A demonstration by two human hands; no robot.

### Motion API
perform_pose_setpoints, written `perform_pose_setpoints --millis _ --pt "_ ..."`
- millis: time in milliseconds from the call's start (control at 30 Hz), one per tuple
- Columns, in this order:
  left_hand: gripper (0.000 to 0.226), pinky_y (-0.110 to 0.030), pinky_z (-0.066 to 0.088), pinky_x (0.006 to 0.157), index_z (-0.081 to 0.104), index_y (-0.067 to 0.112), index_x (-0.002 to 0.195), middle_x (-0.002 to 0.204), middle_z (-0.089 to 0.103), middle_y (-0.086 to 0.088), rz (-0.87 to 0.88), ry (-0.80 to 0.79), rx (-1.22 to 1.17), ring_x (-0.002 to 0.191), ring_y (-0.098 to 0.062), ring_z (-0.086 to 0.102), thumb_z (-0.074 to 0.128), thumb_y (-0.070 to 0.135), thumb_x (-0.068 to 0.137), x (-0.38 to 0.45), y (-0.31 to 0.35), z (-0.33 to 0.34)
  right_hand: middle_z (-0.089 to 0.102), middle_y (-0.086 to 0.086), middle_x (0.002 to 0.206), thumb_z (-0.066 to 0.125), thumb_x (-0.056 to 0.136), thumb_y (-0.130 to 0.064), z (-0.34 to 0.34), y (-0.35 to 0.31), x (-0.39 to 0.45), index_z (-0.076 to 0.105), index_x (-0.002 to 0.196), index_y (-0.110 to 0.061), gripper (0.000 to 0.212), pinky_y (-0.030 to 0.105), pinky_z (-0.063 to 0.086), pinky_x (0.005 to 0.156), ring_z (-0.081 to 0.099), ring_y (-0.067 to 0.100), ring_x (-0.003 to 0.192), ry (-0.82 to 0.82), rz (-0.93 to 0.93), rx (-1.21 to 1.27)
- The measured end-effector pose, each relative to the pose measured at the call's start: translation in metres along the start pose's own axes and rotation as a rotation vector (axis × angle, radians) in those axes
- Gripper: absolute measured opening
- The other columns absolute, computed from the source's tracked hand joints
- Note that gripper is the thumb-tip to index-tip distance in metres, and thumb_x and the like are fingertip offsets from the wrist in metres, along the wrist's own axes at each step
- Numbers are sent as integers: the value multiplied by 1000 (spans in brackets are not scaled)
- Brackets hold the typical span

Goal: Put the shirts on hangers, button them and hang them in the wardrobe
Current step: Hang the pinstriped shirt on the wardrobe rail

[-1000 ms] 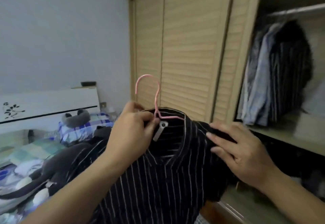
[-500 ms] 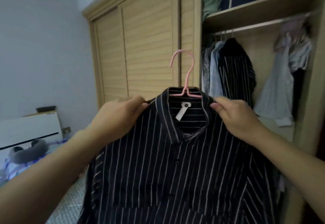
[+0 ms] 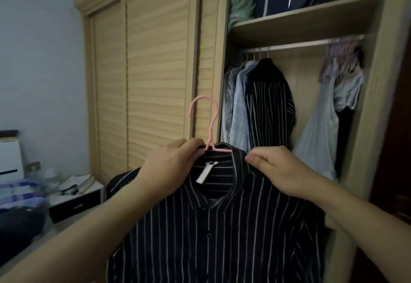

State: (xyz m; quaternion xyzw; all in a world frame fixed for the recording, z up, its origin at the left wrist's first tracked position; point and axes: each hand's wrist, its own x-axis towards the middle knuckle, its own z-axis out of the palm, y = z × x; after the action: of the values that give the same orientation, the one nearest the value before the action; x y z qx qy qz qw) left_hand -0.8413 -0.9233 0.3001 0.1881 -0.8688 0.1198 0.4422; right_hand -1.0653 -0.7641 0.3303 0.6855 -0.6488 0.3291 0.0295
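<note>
A black shirt with thin white stripes [image 3: 213,227] hangs in front of me on a pink hanger [image 3: 208,122], its front closed and a white label showing inside the collar. My left hand [image 3: 171,167] grips the left side of the collar by the hanger's neck. My right hand [image 3: 278,169] pinches the right side of the collar. Behind the shirt stands the open wardrobe, with its metal rail [image 3: 304,45] above the hook's height. Several shirts [image 3: 262,104] hang at the rail's left end.
Closed slatted sliding doors [image 3: 144,78] fill the wardrobe's left part. A shelf [image 3: 304,23] above the rail holds dark storage bags and a green bundle. Pale garments [image 3: 338,96] hang at the rail's right end. A bed with clothes and a black box [image 3: 73,207] lie at the left.
I lifted the shirt from over the bed and turned right to face the open wardrobe. My left hand moved from the shoulder to the collar beside the hanger's neck.
</note>
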Motion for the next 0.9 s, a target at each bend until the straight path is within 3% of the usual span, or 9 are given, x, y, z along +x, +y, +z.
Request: perform_pose_setpoints --millis 100,200,233,367,467,567,667,767,900 --pt "40 -43 53 62 57 26 113 99 63 2 -76 -6 -55 83 -30 64 33 56 102 32 -14 35 62 6 74 54 101 -43 -36 32 -15 62 80 -8 41 35 47 67 58 12 68 -153 138 -48" --pt "35 -44 51 74 52 27 107 106 65 1 -195 -57 -182 93 -29 63 39 58 99 67 -12 66 64 26 105 55 98 -55 -68 56 -36 63 104 -4 53 58 51 89 65 32 89 -236 318 142" --pt "36 -45 51 75 50 27 106 104 67 -1 -187 -82 -197 94 -32 64 38 60 98 80 -6 76 63 29 111 54 100 -53 -76 59 -40 64 109 -3 51 59 50 93 66 39 96 -244 357 193" --pt "41 -45 51 70 45 27 101 98 71 -10 -184 -83 -230 90 -38 65 33 66 98 141 19 108 75 19 98 52 104 -24 -110 55 -36 72 99 -1 30 33 54 77 72 25 87 7 452 354" --pt "45 -43 51 71 49 24 100 97 69 -10 -199 -79 -293 91 -36 64 35 67 99 207 33 125 72 27 90 56 102 -19 -144 49 -16 66 95 10 31 32 51 71 69 27 75 242 488 301" --pt "55 -41 50 82 59 19 110 111 68 -14 -173 -127 -382 104 -36 63 31 66 102 286 34 143 75 16 81 59 100 -16 -182 35 16 73 84 -2 25 31 48 66 71 24 69 445 520 177" --pt "52 -38 45 83 61 16 122 122 65 -16 -126 -110 -358 107 -33 61 34 58 104 348 14 160 74 16 87 62 99 -17 -214 32 58 75 92 -7 18 30 45 64 71 28 76 623 551 30" --pt "40 -33 38 76 61 12 118 121 63 -16 -74 -114 -279 98 -28 57 42 45 106 373 -17 181 71 18 98 63 99 -22 -231 53 108 70 102 -2 22 33 48 70 67 31 88 722 604 -180" --pt "33 -33 43 79 59 12 123 126 58 -17 -26 -191 -165 107 -31 58 48 37 104 380 -66 237 64 19 101 57 97 -15 -221 107 169 66 108 4 24 24 39 58 54 25 77 782 621 -344"
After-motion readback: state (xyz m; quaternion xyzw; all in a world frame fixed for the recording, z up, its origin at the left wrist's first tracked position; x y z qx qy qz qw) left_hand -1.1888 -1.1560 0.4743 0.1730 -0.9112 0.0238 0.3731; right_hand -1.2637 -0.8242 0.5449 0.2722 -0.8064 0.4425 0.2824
